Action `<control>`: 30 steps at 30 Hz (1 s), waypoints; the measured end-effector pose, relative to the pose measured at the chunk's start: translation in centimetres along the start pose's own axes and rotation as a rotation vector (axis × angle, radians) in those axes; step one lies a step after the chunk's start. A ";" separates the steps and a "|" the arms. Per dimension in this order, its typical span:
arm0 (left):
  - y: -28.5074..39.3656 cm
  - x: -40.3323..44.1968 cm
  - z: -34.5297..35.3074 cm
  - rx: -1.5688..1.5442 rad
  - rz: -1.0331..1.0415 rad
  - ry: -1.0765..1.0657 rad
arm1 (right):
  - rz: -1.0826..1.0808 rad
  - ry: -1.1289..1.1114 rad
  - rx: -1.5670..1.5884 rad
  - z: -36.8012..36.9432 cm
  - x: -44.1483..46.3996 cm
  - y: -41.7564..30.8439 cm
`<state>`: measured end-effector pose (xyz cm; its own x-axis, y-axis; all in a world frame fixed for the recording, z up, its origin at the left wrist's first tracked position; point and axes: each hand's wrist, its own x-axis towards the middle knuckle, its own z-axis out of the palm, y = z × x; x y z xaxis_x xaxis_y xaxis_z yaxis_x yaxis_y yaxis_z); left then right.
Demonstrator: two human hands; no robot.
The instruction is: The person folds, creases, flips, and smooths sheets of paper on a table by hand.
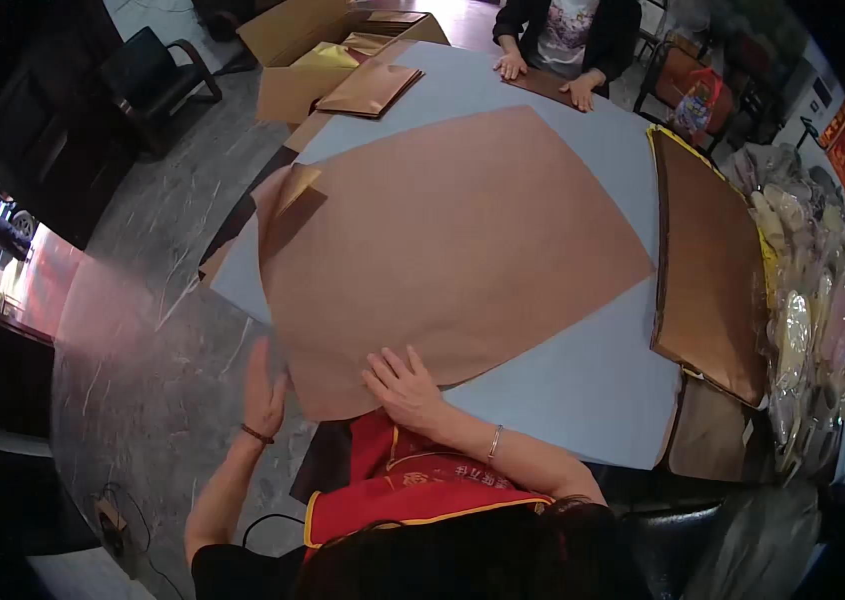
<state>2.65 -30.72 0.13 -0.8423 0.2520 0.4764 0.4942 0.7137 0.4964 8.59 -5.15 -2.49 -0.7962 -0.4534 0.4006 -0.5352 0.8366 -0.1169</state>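
A large brown sheet (443, 240) lies across the pale blue-grey table top (583, 400). Its left corner is folded up and shows a golden underside. My right hand (405, 388) rests flat on the sheet near its front edge, fingers spread, with a bracelet on the wrist. Just left of the sheet's edge, my left hand (265, 392) is raised with its fingers stretched out and holds nothing. The front corner of the sheet hangs over the table edge beside my red apron (423, 485).
Across the table a co-worker (583, 45) has both hands on a brown folded piece (545, 88). Folded brown sheets (371, 88) lie near an open cardboard box (288, 90) at the back left. A brown stack (708, 270) and plastic-wrapped items (813, 310) stand at the right.
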 end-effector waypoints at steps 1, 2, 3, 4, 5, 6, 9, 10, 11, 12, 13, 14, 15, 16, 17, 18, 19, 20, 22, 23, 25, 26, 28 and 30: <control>-0.4 -0.9 -0.2 0.004 -0.012 0.001 | 0.041 0.017 -0.002 0.2 0.3 -0.6; -0.6 -2.0 -0.6 -0.462 -0.539 -0.119 | 0.032 0.008 0.007 0.4 0.5 -1.0; -0.2 -2.4 -1.1 -0.935 -1.061 -0.231 | 0.048 -0.003 -0.010 0.4 0.7 -1.4; -0.2 -2.7 -1.3 -0.937 -1.073 -0.223 | 0.064 -0.012 -0.029 0.5 0.9 -1.8; -0.3 -2.8 -1.6 -1.010 -1.095 -0.258 | 0.056 -0.018 -0.026 0.7 1.0 -2.0; -0.3 -2.5 -1.7 -1.083 -1.114 -0.297 | 0.064 -0.017 -0.041 0.9 1.2 -2.2; 0.6 -1.5 -1.3 -0.896 -1.052 -0.249 | 0.089 -0.040 -0.040 1.2 1.9 -2.7; 0.0 -1.4 -1.3 -0.895 -1.056 -0.243 | 0.107 -0.064 -0.021 1.2 2.2 -2.8; -1.1 -1.6 -1.4 -0.986 -1.121 -0.239 | 0.099 -0.064 -0.015 1.1 2.4 -2.8; -1.2 -1.2 -1.8 -1.079 -1.186 -0.231 | 0.065 -0.084 -0.037 0.4 2.7 -2.7; -1.0 -0.9 -2.0 -1.075 -1.194 -0.216 | 0.029 -0.104 -0.057 0.1 2.8 -2.7; -0.8 -0.6 -2.0 -1.045 -1.210 -0.237 | 0.012 -0.106 -0.045 0.4 2.7 -2.7; -0.4 -0.2 -2.0 -1.016 -1.228 -0.254 | 0.026 -0.093 -0.039 0.9 2.5 -2.8; -0.5 -0.1 -1.8 -1.012 -1.244 -0.226 | 0.038 -0.080 -0.030 1.0 2.5 -2.9; -1.1 -0.1 -1.4 -0.922 -1.210 -0.303 | 0.048 -0.085 0.021 1.0 2.3 -3.0; -1.8 -0.4 -1.0 -0.834 -1.175 -0.381 | 0.025 -0.090 0.036 1.0 2.3 -3.1; -2.0 -0.6 -0.8 -0.886 -1.180 -0.365 | 0.046 -0.102 0.006 1.0 2.3 -3.2; -2.1 -0.6 -0.6 -0.887 -1.193 -0.342 | 0.068 -0.112 -0.027 1.0 2.4 -3.2; -1.7 -0.1 -0.1 -0.949 -1.170 -0.346 | 0.054 -0.140 -0.060 0.7 2.6 -3.3; -2.3 -0.3 0.5 -0.950 -1.181 -0.324 | 0.068 -0.141 -0.062 0.8 2.6 -3.4; -3.5 -0.4 1.8 -0.834 -1.153 -0.235 | 0.073 -0.148 -0.070 0.4 2.9 -3.4; -3.5 -0.3 2.0 -0.835 -1.162 -0.214 | 0.052 -0.149 -0.064 0.3 3.0 -3.3; -2.2 1.0 1.6 -0.952 -1.232 -0.180 | 0.058 -0.144 -0.059 0.4 3.0 -3.2; -4.0 1.1 2.2 -1.028 -1.224 -0.254 | 0.041 -0.073 -0.059 1.1 2.9 -3.0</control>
<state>-0.70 -31.91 -2.93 -0.7793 0.0613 -0.6237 -0.6257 -0.1322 0.7688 7.58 -9.31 -1.97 -0.8367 -0.4377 0.3292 -0.4857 0.8707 -0.0768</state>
